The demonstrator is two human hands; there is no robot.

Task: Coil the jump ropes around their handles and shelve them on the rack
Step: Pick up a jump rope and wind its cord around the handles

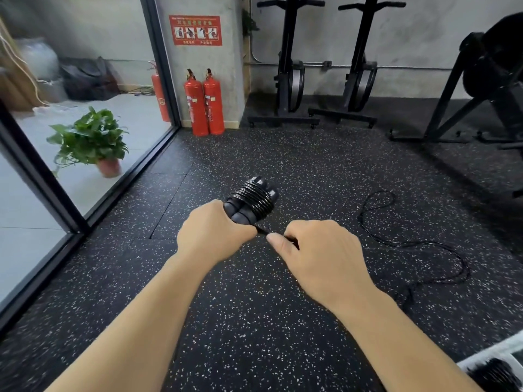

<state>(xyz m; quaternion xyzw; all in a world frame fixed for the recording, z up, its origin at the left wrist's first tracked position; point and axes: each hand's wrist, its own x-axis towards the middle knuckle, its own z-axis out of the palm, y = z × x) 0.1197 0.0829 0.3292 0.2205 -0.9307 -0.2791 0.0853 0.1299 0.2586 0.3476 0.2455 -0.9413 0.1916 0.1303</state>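
My left hand (pixel 210 232) grips a pair of black jump rope handles (pixel 252 200) held side by side, with several turns of black rope wound around them. A short stretch of that rope runs from the handles to my right hand (pixel 317 253), which pinches it between thumb and fingers. A second black jump rope (pixel 407 241) lies loose in curves on the speckled floor to the right of my hands. No storage rack for the ropes is in view.
Two red fire extinguishers (pixel 204 104) stand by the pillar ahead. A potted plant (pixel 92 142) sits behind the glass wall on the left. Black exercise machines (pixel 325 66) line the back wall and right side. A white object (pixel 495 366) shows at the bottom right corner.
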